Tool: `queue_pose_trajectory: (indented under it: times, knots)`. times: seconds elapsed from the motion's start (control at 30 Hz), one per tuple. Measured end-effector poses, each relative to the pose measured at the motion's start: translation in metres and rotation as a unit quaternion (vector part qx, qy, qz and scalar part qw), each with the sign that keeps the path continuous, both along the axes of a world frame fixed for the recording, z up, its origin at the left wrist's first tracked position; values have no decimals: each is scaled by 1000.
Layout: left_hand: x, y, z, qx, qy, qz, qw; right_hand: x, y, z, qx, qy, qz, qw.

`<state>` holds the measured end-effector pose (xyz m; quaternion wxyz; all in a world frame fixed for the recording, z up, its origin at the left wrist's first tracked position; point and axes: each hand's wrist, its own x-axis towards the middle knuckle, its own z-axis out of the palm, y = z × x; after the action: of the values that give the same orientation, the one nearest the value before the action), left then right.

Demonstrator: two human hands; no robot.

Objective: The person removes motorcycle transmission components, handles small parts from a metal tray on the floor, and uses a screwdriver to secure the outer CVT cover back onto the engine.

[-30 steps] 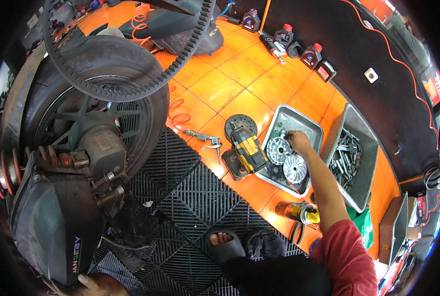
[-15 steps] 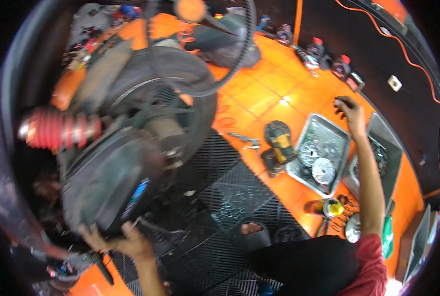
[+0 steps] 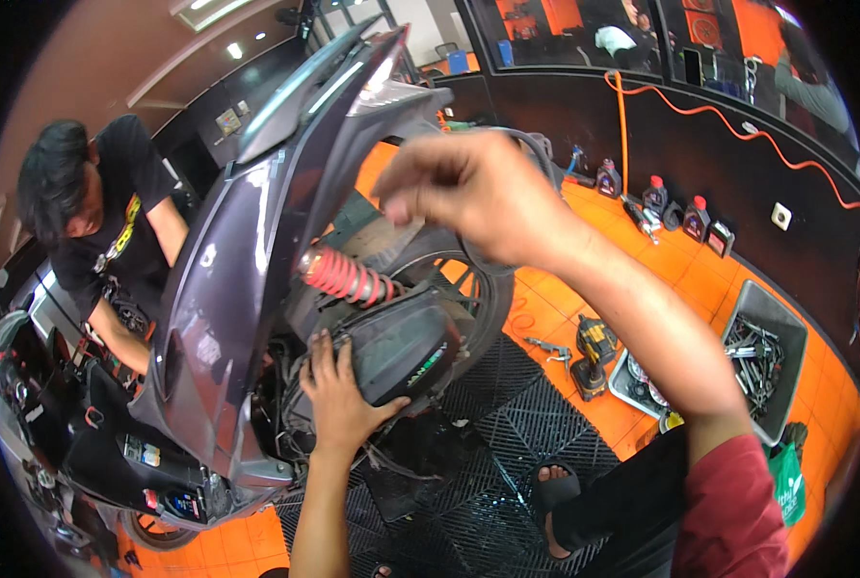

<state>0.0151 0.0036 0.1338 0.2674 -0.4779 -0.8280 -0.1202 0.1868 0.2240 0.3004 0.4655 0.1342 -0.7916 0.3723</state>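
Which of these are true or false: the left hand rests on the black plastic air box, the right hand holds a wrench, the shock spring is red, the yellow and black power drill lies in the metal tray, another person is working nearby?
1. The left hand rests on the black plastic air box: true.
2. The right hand holds a wrench: false; no wrench shows in its raised grip.
3. The coiled shock spring is red: true.
4. The yellow and black power drill lies in the grey metal tray: false; it lies on the orange tiled floor.
5. A person in a black shirt works nearby: true.
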Motion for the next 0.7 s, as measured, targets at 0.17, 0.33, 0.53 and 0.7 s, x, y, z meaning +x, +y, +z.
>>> queue_pose_trajectory:
  times: [0.17, 0.33, 0.53, 0.7]
  knots:
    - [-26, -36, -9, -26, -28, -37, 999, -10, -37, -50, -305, 105, -96, 942]
    - [-38, -29, -10, -4, 16, -71, 997, -13, -72, -264, -600, 98, -17, 794]
    - [-51, -23, -26, 36, -25, -128, 991, -120, -138, -375, -723, -61, 103, 681]
    - [-54, -32, -33, 61, -33, -139, 988, -179, -171, -372, -746, -25, 219, 628]
